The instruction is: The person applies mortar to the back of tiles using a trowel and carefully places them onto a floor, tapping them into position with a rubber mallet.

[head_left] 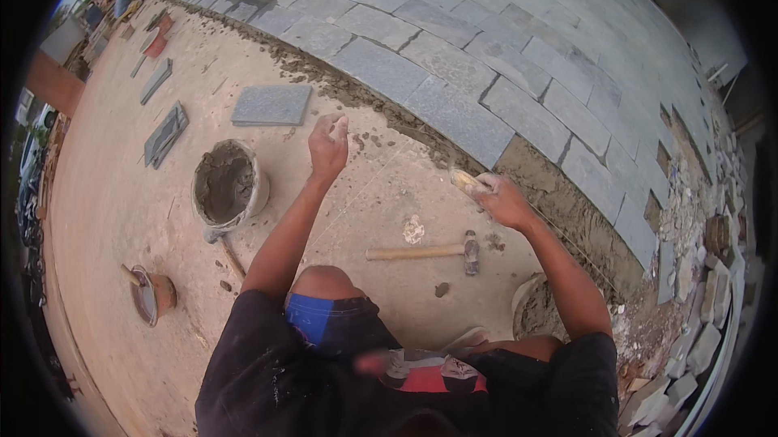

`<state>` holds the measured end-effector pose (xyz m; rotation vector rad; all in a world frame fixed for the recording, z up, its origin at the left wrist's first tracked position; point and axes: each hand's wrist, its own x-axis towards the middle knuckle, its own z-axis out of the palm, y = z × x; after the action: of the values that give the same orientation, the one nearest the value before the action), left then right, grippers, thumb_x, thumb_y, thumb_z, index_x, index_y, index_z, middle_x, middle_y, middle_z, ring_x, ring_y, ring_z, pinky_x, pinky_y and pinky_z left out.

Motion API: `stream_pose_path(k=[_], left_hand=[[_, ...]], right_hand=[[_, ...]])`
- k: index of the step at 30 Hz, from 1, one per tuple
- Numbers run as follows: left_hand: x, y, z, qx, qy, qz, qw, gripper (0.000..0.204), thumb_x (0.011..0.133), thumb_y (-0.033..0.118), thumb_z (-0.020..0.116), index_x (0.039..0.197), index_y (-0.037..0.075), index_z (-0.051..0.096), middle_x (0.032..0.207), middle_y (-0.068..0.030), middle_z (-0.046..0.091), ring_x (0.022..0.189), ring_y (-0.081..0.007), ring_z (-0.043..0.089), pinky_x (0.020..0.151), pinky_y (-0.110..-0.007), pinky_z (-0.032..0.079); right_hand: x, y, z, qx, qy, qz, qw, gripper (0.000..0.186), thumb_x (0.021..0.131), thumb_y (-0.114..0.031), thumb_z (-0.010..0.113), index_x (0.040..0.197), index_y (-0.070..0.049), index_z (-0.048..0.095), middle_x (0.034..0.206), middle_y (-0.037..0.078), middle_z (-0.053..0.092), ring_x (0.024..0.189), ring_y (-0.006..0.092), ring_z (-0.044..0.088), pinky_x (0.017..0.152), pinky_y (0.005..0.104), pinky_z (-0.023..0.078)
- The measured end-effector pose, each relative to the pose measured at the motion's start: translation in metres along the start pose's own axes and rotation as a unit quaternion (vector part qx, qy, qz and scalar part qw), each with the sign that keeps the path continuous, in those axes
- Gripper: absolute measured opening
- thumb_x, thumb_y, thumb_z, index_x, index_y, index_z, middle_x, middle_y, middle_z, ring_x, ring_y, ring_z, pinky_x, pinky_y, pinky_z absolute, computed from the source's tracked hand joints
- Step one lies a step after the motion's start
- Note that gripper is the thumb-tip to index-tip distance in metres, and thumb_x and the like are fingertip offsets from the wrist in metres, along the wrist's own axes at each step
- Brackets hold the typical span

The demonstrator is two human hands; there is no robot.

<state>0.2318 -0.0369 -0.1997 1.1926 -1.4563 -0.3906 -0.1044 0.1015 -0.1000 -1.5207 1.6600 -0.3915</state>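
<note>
My left hand (328, 148) is raised over the bare ground, its fingers curled closed with dusty, whitish tips; what they hold, if anything, is hidden. Between the fingers of my right hand (504, 203) is a short yellowish piece (467, 181), its exact kind unclear. This hand hovers beside the edge of the grey stone paving (464, 123), close to a strip of wet mortar (531, 163). A hammer (417, 252) with a wooden handle lies on the ground between my arms. Left of my left forearm stands a bucket (261, 194) of grey mortar.
Stone slabs (271, 105) lie flat beyond the bucket, with more slabs (166, 135) farther left. A small pot (165, 295) with a handle sticking out stands at left. Near my right knee is another mortar container (520, 301). Broken stones (685, 356) pile up at right.
</note>
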Motion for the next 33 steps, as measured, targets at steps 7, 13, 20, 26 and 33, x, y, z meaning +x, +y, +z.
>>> stream_pose_path(k=[7, 13, 20, 26, 33], left_hand=[[0.023, 0.073, 0.081, -0.013, -0.17, 0.087, 0.981, 0.016, 0.094, 0.014, 0.063, 0.097, -0.001, 0.069, 0.089, -0.0156, 0.067, 0.082, -0.0285, 0.066, 0.077, -0.035, 0.051], [0.002, 0.11, 0.138, 0.002, -0.305, 0.154, 0.94, 0.019, 0.091, 0.018, 0.066, 0.092, 0.0, 0.07, 0.09, -0.0173, 0.068, 0.084, -0.0346, 0.065, 0.076, -0.04, 0.051], [-0.052, 0.129, 0.205, 0.029, -0.407, 0.19, 0.893, 0.023, 0.089, 0.023, 0.068, 0.092, 0.001, 0.071, 0.092, -0.0189, 0.069, 0.086, -0.0368, 0.066, 0.077, -0.042, 0.052], [-0.122, 0.139, 0.234, 0.001, -0.487, 0.011, 0.873, 0.022, 0.087, 0.023, 0.069, 0.09, 0.001, 0.072, 0.088, -0.0188, 0.07, 0.082, -0.0355, 0.067, 0.076, -0.042, 0.052], [-0.154, 0.114, 0.247, 0.107, -0.601, 0.084, 0.787, 0.024, 0.085, 0.026, 0.068, 0.091, 0.004, 0.074, 0.095, -0.0194, 0.071, 0.088, -0.0364, 0.067, 0.082, -0.043, 0.053]], right_hand=[[-0.104, 0.103, 0.036, 0.175, 0.056, 0.113, 0.977, 0.035, 0.088, -0.027, 0.072, 0.11, 0.0, 0.066, 0.071, 0.004, 0.064, 0.056, 0.0115, 0.059, 0.053, 0.0294, 0.046], [-0.158, 0.148, 0.081, 0.252, 0.114, 0.163, 0.947, 0.033, 0.087, -0.025, 0.072, 0.106, 0.001, 0.066, 0.073, 0.004, 0.063, 0.054, 0.0106, 0.056, 0.053, 0.0287, 0.046], [-0.183, 0.171, 0.092, 0.307, 0.196, 0.152, 0.919, 0.027, 0.09, -0.021, 0.069, 0.103, 0.002, 0.065, 0.073, 0.003, 0.063, 0.059, 0.0091, 0.057, 0.054, 0.0265, 0.045], [-0.192, 0.152, 0.058, 0.412, 0.276, 0.115, 0.861, 0.027, 0.094, -0.017, 0.062, 0.116, -0.001, 0.06, 0.076, 0.003, 0.061, 0.061, 0.0102, 0.057, 0.053, 0.0245, 0.046], [-0.105, 0.131, 0.025, 0.501, 0.261, 0.111, 0.818, 0.024, 0.095, -0.018, 0.056, 0.111, -0.001, 0.054, 0.08, 0.006, 0.059, 0.057, 0.0147, 0.058, 0.048, 0.0277, 0.048]])
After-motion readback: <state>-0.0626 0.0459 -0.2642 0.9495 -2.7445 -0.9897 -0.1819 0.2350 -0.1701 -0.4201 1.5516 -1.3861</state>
